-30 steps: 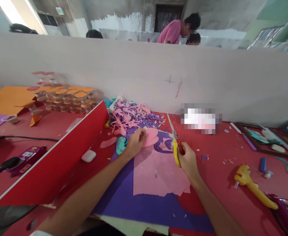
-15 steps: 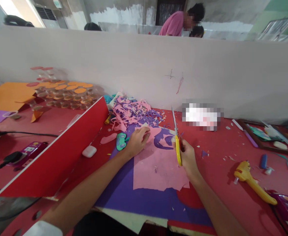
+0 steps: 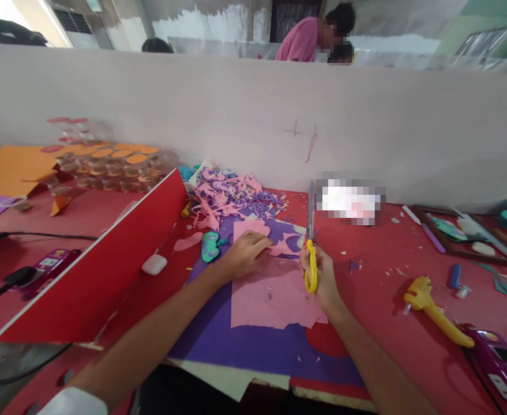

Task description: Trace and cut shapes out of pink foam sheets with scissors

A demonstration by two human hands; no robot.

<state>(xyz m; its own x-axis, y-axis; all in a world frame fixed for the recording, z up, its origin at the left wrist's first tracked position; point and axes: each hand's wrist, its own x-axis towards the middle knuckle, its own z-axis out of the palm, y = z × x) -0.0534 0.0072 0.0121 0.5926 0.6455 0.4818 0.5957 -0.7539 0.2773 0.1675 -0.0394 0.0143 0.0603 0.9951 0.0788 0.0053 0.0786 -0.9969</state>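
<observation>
My right hand (image 3: 321, 272) is closed on a pair of scissors (image 3: 311, 266) with yellow handles, its blades pointing up and away from me. Right beside its fingers lies a purple foam piece (image 3: 275, 231) with pink foam on it. From the left, my left hand (image 3: 250, 253) reaches over that piece with outstretched fingers; whether its fingertips press on it I cannot tell. Below both hands is a pink foam sheet (image 3: 274, 300), resting on a larger purple sheet (image 3: 210, 328). A small teal cutout (image 3: 210, 246) lies left of my left hand.
A heap of pink and purple scraps (image 3: 229, 193) lies against the white partition (image 3: 236, 104). On the left, a red board (image 3: 106, 259) stands slanted near a white case (image 3: 154, 264). A yellow glue gun (image 3: 437, 314), a purple power strip (image 3: 502, 363) and a framed tray (image 3: 437, 239) are to the right.
My left hand has shifted right, its fingers now stretched toward the purple piece. The scissors have turned more upright in my right hand. The view has shifted slightly.
</observation>
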